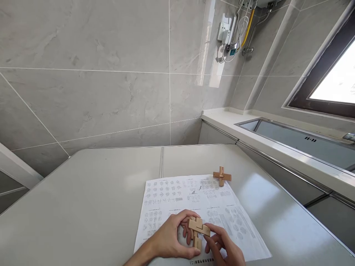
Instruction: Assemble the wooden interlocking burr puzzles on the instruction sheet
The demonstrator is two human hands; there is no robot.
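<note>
Above the printed sheet, my left hand (176, 235) is curled round a small wooden burr puzzle (196, 225) made of interlocking notched bars. Its thumb presses on the lower block and its fingers reach over the top. My right hand (224, 244) pinches the right end of the puzzle's slanted crossbar between thumb and fingertips. Beneath both hands lies the white sheet (163, 207), covered in small assembly diagrams. At the sheet's upper right corner rests a second wooden piece, a cross (221, 176) of joined bars. The far side of the held puzzle is hidden.
The pale table (105, 199) has a seam running away from me. Grey tiled wall (111, 92) stands behind it. To the right are a counter with a sink (299, 136) and a window (332, 74). Pipes and a socket (226, 27) are high on the wall.
</note>
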